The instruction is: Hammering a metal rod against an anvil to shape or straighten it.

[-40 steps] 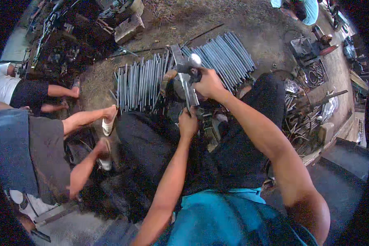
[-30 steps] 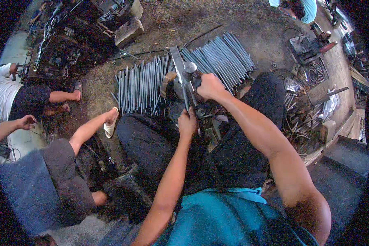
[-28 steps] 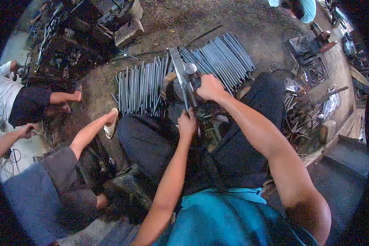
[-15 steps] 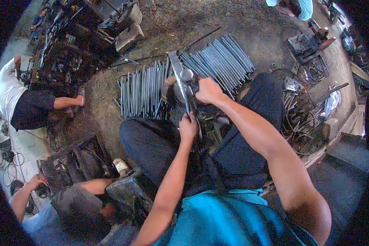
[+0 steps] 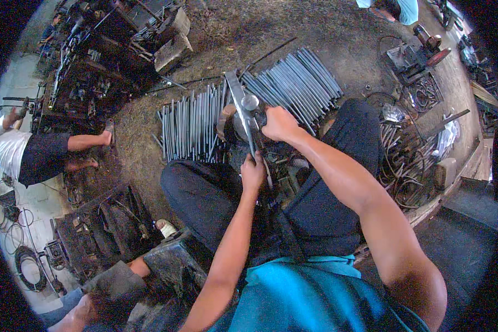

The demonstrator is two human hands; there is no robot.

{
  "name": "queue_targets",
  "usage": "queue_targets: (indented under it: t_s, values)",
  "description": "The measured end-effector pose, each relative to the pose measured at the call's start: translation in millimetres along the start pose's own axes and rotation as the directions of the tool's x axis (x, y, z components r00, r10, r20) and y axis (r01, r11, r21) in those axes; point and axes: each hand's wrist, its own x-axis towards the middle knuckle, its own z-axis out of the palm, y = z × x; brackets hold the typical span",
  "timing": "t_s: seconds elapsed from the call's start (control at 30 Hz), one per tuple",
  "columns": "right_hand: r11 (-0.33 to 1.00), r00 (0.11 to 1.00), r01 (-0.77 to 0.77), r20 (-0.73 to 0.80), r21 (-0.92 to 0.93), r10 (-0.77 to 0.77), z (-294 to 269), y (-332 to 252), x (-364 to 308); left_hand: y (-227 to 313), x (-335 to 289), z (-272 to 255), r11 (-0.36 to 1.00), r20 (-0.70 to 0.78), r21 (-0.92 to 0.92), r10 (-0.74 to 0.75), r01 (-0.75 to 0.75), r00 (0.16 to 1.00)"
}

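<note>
Close in front of my lap, my left hand (image 5: 253, 171) is closed around a thin metal rod (image 5: 251, 139) that points away from me. The rod's far end lies at a bright flat metal bar (image 5: 234, 87). My right hand (image 5: 281, 123) is wrapped round a hammer, though the handle is mostly hidden by the fist. The round, shiny hammer head (image 5: 250, 102) is over the bar and rod; I cannot tell if it touches them. Beneath is a dark, rounded block (image 5: 241, 127), partly covered by the tools.
Two rows of grey metal rods, one on the left (image 5: 191, 124) and one on the right (image 5: 296, 83), lie on the dirt floor beyond my knees. A grinder-like machine (image 5: 418, 52) and tangled scrap (image 5: 404, 149) stand to the right. Co-workers are at left, lower left and far top right.
My hands and the tools have barely moved. The lower-left co-worker's arm has drawn back toward the bottom edge. At left, the person in white has shifted, with a hand now raised near the machinery.
</note>
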Motion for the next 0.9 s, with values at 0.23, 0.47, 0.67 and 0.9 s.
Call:
queue_targets:
  t_s: [0.23,0.47,0.67,0.9]
  values:
    - [1.000,1.000,0.003,-0.008,-0.017,-0.003,2,5,2,11,0,-2,0.994,0.064,-0.015,-0.107,0.108,0.992]
    - [0.999,0.998,0.027,-0.049,-0.018,-0.028,9,14,6,33,-10,-8,0.997,-0.008,0.021,-0.078,0.078,0.997]
    - [0.998,0.997,0.060,-0.048,0.008,-0.060,13,8,7,28,-10,-12,0.993,0.076,0.036,-0.113,0.110,0.991]
    - [0.997,0.997,0.068,-0.028,0.037,-0.067,1,5,7,7,-1,1,0.985,0.092,0.158,-0.079,0.064,0.993]
